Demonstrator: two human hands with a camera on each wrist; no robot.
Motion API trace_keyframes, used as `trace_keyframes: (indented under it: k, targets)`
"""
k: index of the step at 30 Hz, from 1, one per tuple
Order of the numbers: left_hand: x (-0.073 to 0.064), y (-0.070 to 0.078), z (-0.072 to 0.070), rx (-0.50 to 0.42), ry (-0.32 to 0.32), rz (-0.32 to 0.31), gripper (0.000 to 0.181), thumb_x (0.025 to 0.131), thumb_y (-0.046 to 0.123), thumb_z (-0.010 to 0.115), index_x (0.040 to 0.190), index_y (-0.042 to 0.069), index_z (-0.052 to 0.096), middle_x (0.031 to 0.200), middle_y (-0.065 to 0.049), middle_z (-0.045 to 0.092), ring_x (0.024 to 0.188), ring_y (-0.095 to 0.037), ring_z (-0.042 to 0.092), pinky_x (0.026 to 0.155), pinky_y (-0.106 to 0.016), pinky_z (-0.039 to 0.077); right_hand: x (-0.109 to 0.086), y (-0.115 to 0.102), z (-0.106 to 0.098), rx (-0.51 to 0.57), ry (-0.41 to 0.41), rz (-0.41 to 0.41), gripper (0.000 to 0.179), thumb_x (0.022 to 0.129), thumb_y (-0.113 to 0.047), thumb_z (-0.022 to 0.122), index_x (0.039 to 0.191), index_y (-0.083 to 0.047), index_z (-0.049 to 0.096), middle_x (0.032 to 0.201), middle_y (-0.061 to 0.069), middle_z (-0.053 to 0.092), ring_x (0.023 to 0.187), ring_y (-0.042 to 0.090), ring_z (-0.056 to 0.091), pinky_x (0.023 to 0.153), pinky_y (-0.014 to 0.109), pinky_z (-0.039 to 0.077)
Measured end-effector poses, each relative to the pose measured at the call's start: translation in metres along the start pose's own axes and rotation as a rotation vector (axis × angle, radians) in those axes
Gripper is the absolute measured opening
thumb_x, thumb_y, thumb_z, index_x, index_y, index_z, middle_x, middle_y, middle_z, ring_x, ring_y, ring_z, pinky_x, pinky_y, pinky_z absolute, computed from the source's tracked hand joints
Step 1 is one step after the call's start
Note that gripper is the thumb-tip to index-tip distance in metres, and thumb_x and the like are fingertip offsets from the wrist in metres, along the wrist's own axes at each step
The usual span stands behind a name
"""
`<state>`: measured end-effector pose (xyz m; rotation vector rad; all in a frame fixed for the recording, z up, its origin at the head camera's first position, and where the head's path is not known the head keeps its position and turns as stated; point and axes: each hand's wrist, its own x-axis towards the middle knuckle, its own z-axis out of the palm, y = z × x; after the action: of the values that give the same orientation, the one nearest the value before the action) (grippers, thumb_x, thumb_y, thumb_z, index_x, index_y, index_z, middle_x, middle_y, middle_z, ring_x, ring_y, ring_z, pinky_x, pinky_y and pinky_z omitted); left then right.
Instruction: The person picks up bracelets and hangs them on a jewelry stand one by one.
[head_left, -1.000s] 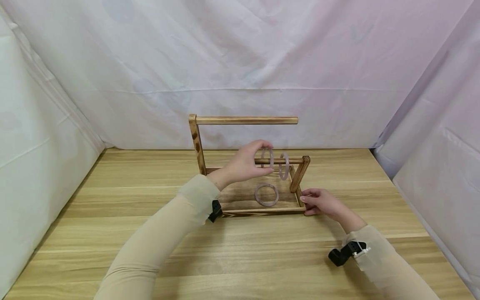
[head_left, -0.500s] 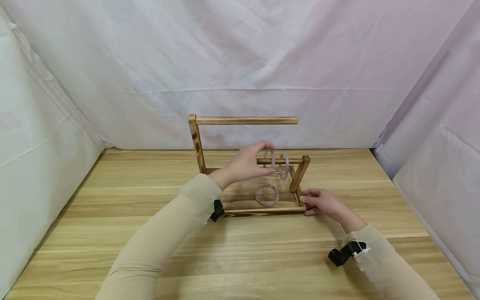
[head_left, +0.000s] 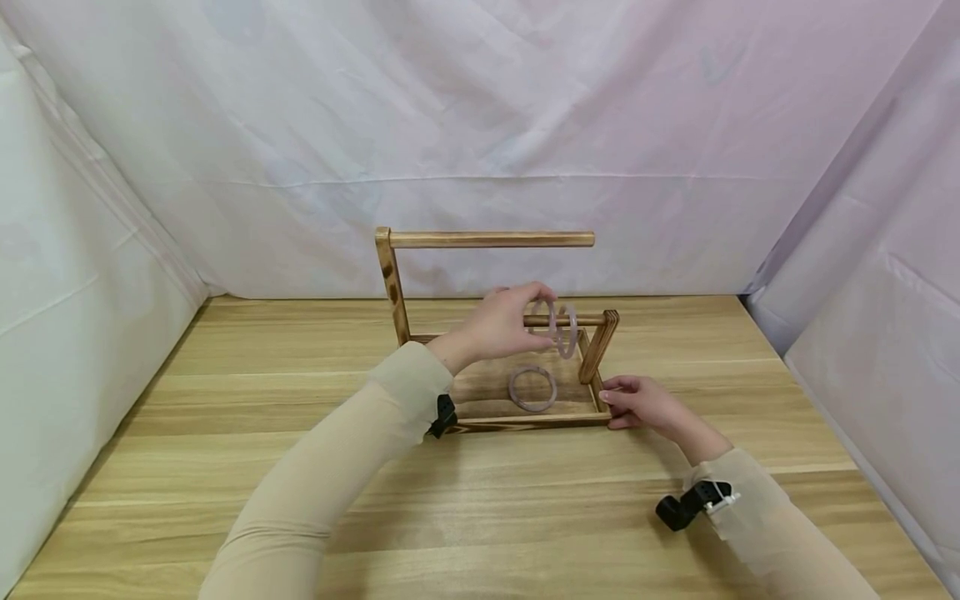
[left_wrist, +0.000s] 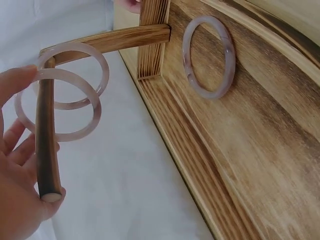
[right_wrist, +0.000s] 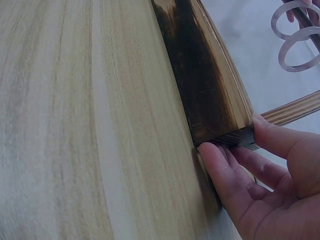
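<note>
My left hand (head_left: pixel 504 323) pinches a pale pinkish bangle (left_wrist: pixel 95 120) between thumb and fingers; the bangle encircles the lower wooden rod (left_wrist: pixel 46 135) of a display stand. Just beyond it, a second bangle (head_left: pixel 569 332) hangs on the same rod, nearer the rod's upright. In the stand's tray lies a third bangle (head_left: pixel 532 388), flat on the wooden floor. My right hand (head_left: pixel 643 407) holds the right front corner of the tray (right_wrist: pixel 225 135), thumb on its rim and fingers against its end.
A longer upper rod (head_left: pixel 491 240) runs above, fixed to a tall post (head_left: pixel 393 287) at the left. The stand rests on a wood-grain table (head_left: pixel 480 508). Pale cloth (head_left: pixel 480 100) hangs behind and at both sides.
My left hand has slid the bangle rightward along the lower rod, closer to the one hanging there. My right hand stays on the tray corner.
</note>
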<state>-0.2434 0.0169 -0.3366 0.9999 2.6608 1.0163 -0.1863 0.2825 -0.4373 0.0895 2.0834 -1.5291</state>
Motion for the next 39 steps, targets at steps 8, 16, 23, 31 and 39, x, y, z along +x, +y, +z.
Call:
trace_keyframes:
  k: [8, 16, 23, 31, 39]
  targets:
    - [0.004, 0.004, 0.001, 0.131, -0.016, -0.024, 0.057, 0.079, 0.035, 0.073, 0.128, 0.019, 0.05, 0.131, 0.005, 0.056, 0.122, -0.015, 0.052, 0.116, -0.052, 0.008, 0.0, 0.0, 0.0, -0.001, 0.001, -0.002, 0.051, 0.097, -0.014, 0.048, 0.134, 0.017, 0.031, 0.088, 0.002, 0.051, 0.077, 0.009, 0.054, 0.072, 0.026, 0.057]
    - [0.004, 0.006, 0.001, 0.202, -0.05, -0.064, 0.053, 0.08, 0.036, 0.071, 0.126, 0.016, 0.051, 0.124, 0.005, 0.061, 0.115, -0.015, 0.057, 0.114, -0.056, 0.008, 0.0, 0.0, 0.001, -0.001, -0.001, -0.003, 0.051, 0.097, -0.014, 0.048, 0.134, 0.017, 0.031, 0.088, 0.002, 0.05, 0.077, 0.009, 0.054, 0.073, 0.026, 0.057]
    - [0.005, 0.01, 0.001, 0.306, -0.049, -0.075, 0.054, 0.08, 0.039, 0.071, 0.126, 0.019, 0.05, 0.123, 0.006, 0.061, 0.114, -0.012, 0.056, 0.115, -0.056, 0.007, 0.001, 0.001, 0.001, -0.001, 0.0, 0.0, 0.05, 0.098, -0.014, 0.047, 0.134, 0.016, 0.031, 0.088, 0.001, 0.049, 0.076, 0.008, 0.053, 0.073, 0.026, 0.057]
    - [0.005, 0.013, 0.002, 0.376, -0.056, -0.081, 0.059, 0.079, 0.041, 0.07, 0.129, 0.02, 0.047, 0.129, 0.007, 0.056, 0.123, -0.014, 0.049, 0.115, -0.057, 0.002, 0.001, 0.0, 0.002, -0.007, 0.0, -0.001, 0.05, 0.097, -0.014, 0.048, 0.134, 0.016, 0.031, 0.089, 0.002, 0.049, 0.077, 0.009, 0.053, 0.074, 0.027, 0.057]
    - [0.003, 0.014, -0.002, 0.402, -0.034, -0.077, 0.069, 0.077, 0.052, 0.068, 0.135, 0.023, 0.043, 0.14, 0.002, 0.047, 0.131, -0.023, 0.04, 0.115, -0.058, 0.007, 0.0, -0.001, 0.002, -0.014, -0.003, -0.001, 0.052, 0.097, -0.014, 0.048, 0.135, 0.017, 0.031, 0.09, 0.002, 0.049, 0.078, 0.01, 0.054, 0.074, 0.027, 0.057]
